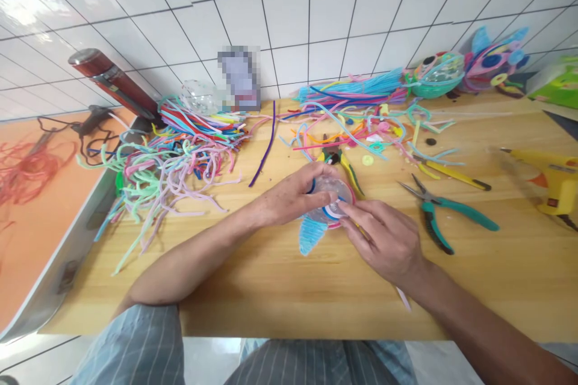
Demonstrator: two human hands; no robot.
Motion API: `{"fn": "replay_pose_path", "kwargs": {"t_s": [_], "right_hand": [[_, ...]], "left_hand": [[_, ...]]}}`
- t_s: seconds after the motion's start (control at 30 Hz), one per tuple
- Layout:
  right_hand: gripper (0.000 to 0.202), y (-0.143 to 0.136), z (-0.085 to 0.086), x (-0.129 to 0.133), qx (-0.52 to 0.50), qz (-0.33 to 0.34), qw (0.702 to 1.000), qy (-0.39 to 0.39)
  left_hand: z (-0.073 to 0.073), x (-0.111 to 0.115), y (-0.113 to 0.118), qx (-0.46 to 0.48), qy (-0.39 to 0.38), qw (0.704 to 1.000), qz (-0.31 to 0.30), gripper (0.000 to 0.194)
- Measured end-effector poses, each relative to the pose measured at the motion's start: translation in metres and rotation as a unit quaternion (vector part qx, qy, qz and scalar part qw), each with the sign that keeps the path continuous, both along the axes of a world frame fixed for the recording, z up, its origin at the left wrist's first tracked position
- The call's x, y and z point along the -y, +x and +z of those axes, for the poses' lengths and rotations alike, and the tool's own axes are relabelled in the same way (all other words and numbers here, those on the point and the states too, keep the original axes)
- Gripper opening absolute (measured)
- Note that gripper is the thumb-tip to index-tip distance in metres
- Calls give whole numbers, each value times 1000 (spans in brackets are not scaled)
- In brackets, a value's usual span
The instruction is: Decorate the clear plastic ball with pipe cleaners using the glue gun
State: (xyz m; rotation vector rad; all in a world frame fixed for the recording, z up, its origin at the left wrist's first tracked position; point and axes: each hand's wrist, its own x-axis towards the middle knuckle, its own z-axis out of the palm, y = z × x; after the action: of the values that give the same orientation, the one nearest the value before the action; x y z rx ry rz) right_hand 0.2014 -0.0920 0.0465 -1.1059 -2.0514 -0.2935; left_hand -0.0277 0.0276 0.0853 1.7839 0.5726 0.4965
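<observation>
Above the middle of the wooden table, my left hand is closed around a clear round plastic piece trimmed with pipe cleaners. A light blue fin of pipe cleaner sticks out from its lower left. Blue, white and pink strands run around its rim. My right hand pinches a pale pipe cleaner against the right side of the piece. The tail end of a pale pipe cleaner shows below that hand. Yellow-handled cutters lie just behind the piece, partly covered by it.
Teal-handled pliers, a yellow craft knife and a yellow glue gun lie at right. Piled pipe cleaners cover the left. A fish-like decorated ball, a pixelated upright object and a brown flask stand along the wall.
</observation>
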Motion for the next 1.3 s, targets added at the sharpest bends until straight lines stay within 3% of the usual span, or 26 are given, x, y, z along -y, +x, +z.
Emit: {"fn": "replay_pose_path", "kwargs": {"t_s": [0.13,0.3,0.53,0.93,1.3], "right_hand": [[24,1,-1,2,4,3,1000,0],[25,2,-3,3,11,0,1000,6],[31,4,-4,4,6,4,1000,-1],[53,4,-18,10,-33,17,999,3],[45,1,-13,12,-37,19,999,11]], "left_hand": [[3,-2,0,-13,48,998,-38,34],[6,2,-6,-36,88,995,-20,40],[4,8,-11,-65,86,994,13,51],[2,22,-16,-67,79,994,47,50],[-2,25,-18,-57,60,995,60,54]]}}
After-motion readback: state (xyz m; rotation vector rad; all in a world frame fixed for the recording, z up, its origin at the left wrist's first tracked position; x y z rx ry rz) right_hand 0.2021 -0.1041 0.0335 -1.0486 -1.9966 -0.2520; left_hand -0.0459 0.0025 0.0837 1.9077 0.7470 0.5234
